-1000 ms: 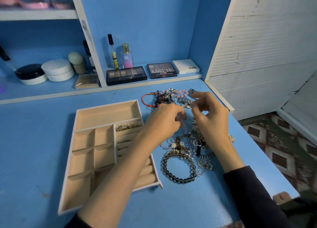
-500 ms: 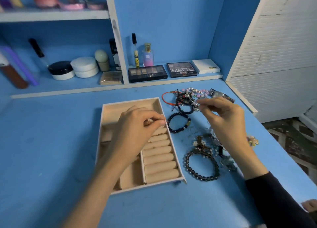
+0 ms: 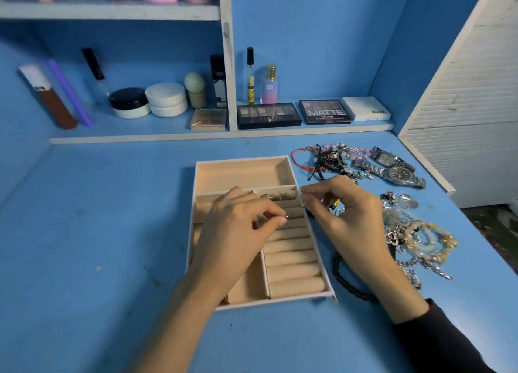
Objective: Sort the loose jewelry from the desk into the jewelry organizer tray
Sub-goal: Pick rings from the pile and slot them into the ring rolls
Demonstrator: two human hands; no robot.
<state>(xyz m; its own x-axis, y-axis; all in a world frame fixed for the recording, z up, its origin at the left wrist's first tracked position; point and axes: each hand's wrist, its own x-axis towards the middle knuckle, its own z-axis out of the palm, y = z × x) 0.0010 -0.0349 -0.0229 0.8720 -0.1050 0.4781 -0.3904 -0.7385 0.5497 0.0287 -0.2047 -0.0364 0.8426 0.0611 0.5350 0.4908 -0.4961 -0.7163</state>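
Two hands work at the organizer tray [image 3: 280, 158]: my left hand [image 3: 238, 232] pinches a small ring [image 3: 286, 218] over its rolls, my right hand [image 3: 347, 218] pinches a tiny piece [image 3: 304, 204] beside it; loose jewelry [image 3: 417, 232] lies right of both

Palms down, left hand [image 3: 238, 234] and right hand [image 3: 351, 221] hover — each grip a thumb-and-forefinger pinch.

Beige organizer tray [image 3: 244, 173] with cream ring rolls [image 3: 291, 269] beneath the fingers [image 3: 263, 212], on a bright blue desk [image 3: 98, 232]. Beyond the fingertips, red cord bracelet [image 3: 293, 159] and silver watches [image 3: 398, 174]. Right of the fingers, gold, white and silver beads [image 3: 426, 241]; black braided bracelet [image 3: 340, 274] behind.
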